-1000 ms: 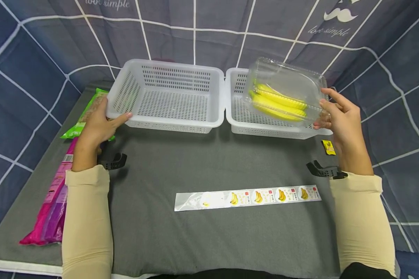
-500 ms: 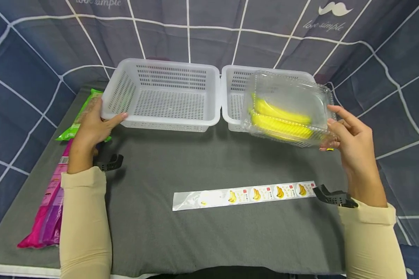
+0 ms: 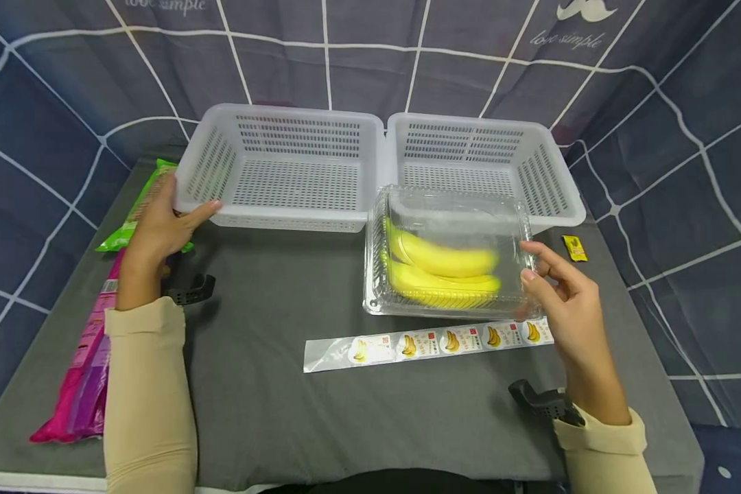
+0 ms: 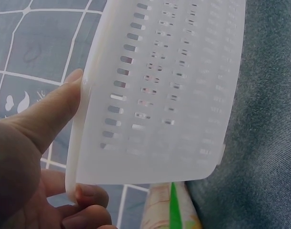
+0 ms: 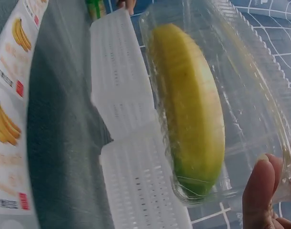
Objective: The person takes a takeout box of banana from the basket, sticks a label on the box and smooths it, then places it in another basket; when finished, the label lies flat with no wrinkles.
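My right hand (image 3: 565, 302) pinches the right edge of a clear plastic clamshell container (image 3: 469, 214) holding yellow bananas (image 3: 444, 259). It is held over the table, overlapping the front of the right basket in the head view. Seen from the right wrist, a banana (image 5: 190, 109) lies along the container, with my thumb (image 5: 259, 186) on its edge. At the left, my left hand (image 3: 154, 233) grips the front left corner of a white perforated basket (image 3: 290, 220); the left wrist view has the thumb on the rim and fingers curled underneath.
Beside the left basket stands a second white basket (image 3: 560, 218). A strip of banana stickers (image 3: 420, 345) lies in front of the container. A small yellow packet (image 3: 574, 248) is at right. A green bag (image 3: 122, 237) and pink-purple bags (image 3: 77, 384) lie at left.
My right hand has brought the banana container out from above the right basket, toward me and to the left, and its top now faces up more. My left hand stays on the left basket's corner.
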Motion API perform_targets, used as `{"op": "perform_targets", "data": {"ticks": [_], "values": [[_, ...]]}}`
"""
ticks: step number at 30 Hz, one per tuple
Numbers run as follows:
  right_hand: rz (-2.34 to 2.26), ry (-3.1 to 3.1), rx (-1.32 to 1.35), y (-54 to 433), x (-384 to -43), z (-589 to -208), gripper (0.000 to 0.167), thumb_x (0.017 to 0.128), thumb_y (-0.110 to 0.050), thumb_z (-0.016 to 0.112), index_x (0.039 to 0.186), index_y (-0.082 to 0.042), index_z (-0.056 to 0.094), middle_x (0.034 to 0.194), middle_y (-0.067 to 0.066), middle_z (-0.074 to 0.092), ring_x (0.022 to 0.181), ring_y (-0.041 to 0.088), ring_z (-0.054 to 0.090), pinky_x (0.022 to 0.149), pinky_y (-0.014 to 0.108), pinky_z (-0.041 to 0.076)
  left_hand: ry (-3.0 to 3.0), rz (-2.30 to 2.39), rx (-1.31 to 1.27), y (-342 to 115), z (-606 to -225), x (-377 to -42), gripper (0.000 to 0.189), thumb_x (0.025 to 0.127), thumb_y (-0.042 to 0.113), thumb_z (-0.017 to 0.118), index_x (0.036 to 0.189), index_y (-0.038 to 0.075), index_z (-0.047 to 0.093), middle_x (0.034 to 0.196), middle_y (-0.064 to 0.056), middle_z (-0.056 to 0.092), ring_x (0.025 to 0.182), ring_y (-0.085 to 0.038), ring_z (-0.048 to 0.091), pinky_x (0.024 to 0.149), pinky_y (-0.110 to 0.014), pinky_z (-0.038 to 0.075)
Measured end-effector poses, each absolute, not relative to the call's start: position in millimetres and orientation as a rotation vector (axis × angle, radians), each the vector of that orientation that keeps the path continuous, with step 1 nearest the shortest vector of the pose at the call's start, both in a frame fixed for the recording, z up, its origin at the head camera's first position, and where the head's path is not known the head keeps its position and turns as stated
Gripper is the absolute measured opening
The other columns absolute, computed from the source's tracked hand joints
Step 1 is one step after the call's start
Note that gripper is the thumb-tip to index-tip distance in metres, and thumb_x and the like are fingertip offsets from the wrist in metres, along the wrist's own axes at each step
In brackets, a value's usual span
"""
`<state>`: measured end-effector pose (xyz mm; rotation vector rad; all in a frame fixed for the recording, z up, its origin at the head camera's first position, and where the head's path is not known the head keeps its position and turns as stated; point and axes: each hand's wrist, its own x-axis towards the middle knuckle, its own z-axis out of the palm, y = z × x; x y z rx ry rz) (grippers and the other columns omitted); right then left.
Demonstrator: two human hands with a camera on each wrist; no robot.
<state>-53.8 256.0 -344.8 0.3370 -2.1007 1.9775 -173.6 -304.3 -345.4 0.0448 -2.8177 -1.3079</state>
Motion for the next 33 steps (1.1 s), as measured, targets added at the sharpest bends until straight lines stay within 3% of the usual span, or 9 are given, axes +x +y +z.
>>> {"op": "perform_targets", "data": {"ticks": [3, 5, 9, 14, 18, 23, 26, 29, 33], "values": [[1.949, -2.155, 0.332, 261, -48, -354, 0.04, 0.098, 0.008, 0.059, 0.138, 0.008, 0.058, 0.09, 0.011, 0.043, 0.043, 0.022, 0.059, 0.047, 0.03, 0.053, -2.792, -1.274, 0.036, -305, -347, -174, 0.08, 0.099, 0.045, 0.064, 0.159, 0.009, 0.025, 0.141, -0.028, 0.046, 0.121, -0.042, 0.047, 0.097, -0.063, 0.035], [1.92, -2.193, 0.32, 265, -46, -361, 0.04, 0.098, 0.009, 0.059, 0.138, 0.008, 0.058, 0.093, 0.01, 0.043, 0.041, 0.017, 0.055, 0.041, 0.025, 0.046, -2.757, -1.205, 0.022, -306, -351, -174, 0.077, 0.099, 0.042, 0.065, 0.158, 0.008, 0.029, 0.138, -0.028, 0.046, 0.122, -0.045, 0.045, 0.099, -0.064, 0.033], [1.851, -2.298, 0.286, 271, -45, -375, 0.041, 0.098, 0.006, 0.061, 0.139, 0.004, 0.059, 0.095, 0.01, 0.047, 0.04, 0.017, 0.052, 0.035, 0.029, 0.034, -2.684, -1.058, 0.065, -302, -358, -171, 0.073, 0.098, 0.039, 0.067, 0.156, 0.008, 0.035, 0.134, -0.028, 0.048, 0.123, -0.046, 0.041, 0.098, -0.063, 0.03], [1.87, -2.33, 0.296, 274, -46, -391, 0.04, 0.099, 0.004, 0.062, 0.139, 0.003, 0.06, 0.095, 0.013, 0.046, 0.037, 0.024, 0.049, 0.043, 0.029, 0.05, -2.64, -0.987, 0.299, -287, -360, -158, 0.076, 0.098, 0.053, 0.059, 0.161, 0.021, 0.03, 0.138, -0.031, 0.039, 0.124, -0.048, 0.036, 0.094, -0.061, 0.033], [1.953, -2.282, 0.311, 275, -51, -402, 0.039, 0.098, 0.006, 0.061, 0.137, 0.006, 0.059, 0.092, 0.014, 0.043, 0.036, 0.024, 0.048, 0.046, 0.03, 0.054, -2.538, -0.935, 0.293, -269, -358, -140, 0.069, 0.099, 0.047, 0.06, 0.159, 0.021, 0.037, 0.135, -0.029, 0.041, 0.118, -0.044, 0.041, 0.09, -0.057, 0.034], [1.977, -2.266, 0.313, 277, -57, -412, 0.039, 0.098, 0.006, 0.061, 0.137, 0.007, 0.059, 0.089, 0.014, 0.044, 0.038, 0.02, 0.052, 0.044, 0.031, 0.054, -2.418, -0.865, -0.027, -230, -361, -106, 0.048, 0.096, 0.024, 0.07, 0.139, 0.006, 0.061, 0.102, -0.024, 0.053, 0.089, -0.034, 0.048, 0.074, -0.045, 0.035], [1.992, -2.253, 0.303, 279, -59, -416, 0.039, 0.098, 0.006, 0.062, 0.137, 0.007, 0.059, 0.089, 0.014, 0.045, 0.04, 0.02, 0.055, 0.044, 0.032, 0.054, -2.401, -0.907, -0.281, -201, -369, -90, 0.029, 0.094, 0.013, 0.073, 0.122, 0.004, 0.071, 0.083, -0.012, 0.052, 0.072, -0.022, 0.045, 0.066, -0.033, 0.032], [1.992, -2.25, 0.298, 280, -60, -420, 0.039, 0.098, 0.005, 0.062, 0.137, 0.007, 0.058, 0.089, 0.014, 0.046, 0.042, 0.017, 0.057, 0.044, 0.032, 0.054, -2.46, -0.996, -0.522, -171, -382, -79, 0.021, 0.094, 0.011, 0.074, 0.115, 0.005, 0.073, 0.078, -0.001, 0.052, 0.067, -0.013, 0.045, 0.062, -0.026, 0.035], [1.954, -2.251, 0.298, 281, -61, -425, 0.039, 0.099, 0.006, 0.061, 0.138, 0.007, 0.058, 0.09, 0.014, 0.047, 0.04, 0.019, 0.054, 0.044, 0.031, 0.054, -2.602, -1.07, -0.837, -137, -401, -68, 0.023, 0.096, 0.018, 0.073, 0.118, 0.009, 0.073, 0.079, 0.009, 0.05, 0.066, -0.007, 0.046, 0.061, -0.025, 0.041]]}}
